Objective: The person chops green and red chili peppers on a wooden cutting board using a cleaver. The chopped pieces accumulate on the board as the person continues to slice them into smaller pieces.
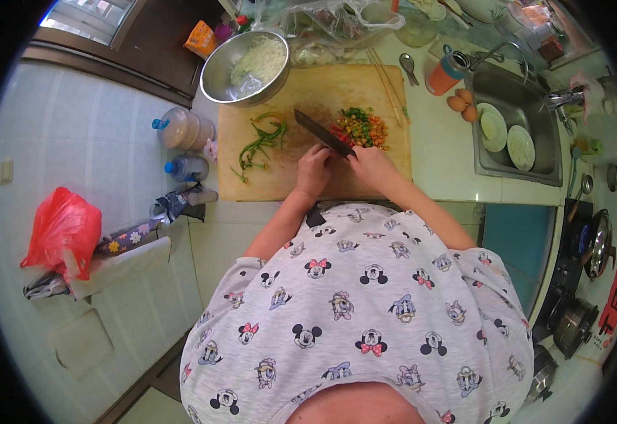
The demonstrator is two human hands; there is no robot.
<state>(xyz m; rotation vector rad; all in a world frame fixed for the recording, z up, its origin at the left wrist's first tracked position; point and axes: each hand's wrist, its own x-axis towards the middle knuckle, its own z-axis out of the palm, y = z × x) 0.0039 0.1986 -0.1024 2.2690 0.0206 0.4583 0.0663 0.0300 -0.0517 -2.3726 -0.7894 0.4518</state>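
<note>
My right hand [374, 165] grips a dark-bladed kitchen knife [320, 131] near the front of a wooden cutting board [279, 185]. The blade slants toward the far left, over the board. Beside its near side is my left hand [313, 170], fingers bent down; anything under them is hidden. Chopped red, green and orange peppers [364, 127] form a pile just right of the blade. To the left lie several whole green chili peppers [260, 143], thin and curved, some with stems.
A steel bowl [210, 79] of pale shredded food overlaps the board's far left corner. Chopsticks [388, 87] lie along the right side. Beyond are a spoon [407, 63], an orange bottle [444, 77], eggs [467, 113] and a sink [544, 159] with plates. Plastic bags [335, 32] crowd the back.
</note>
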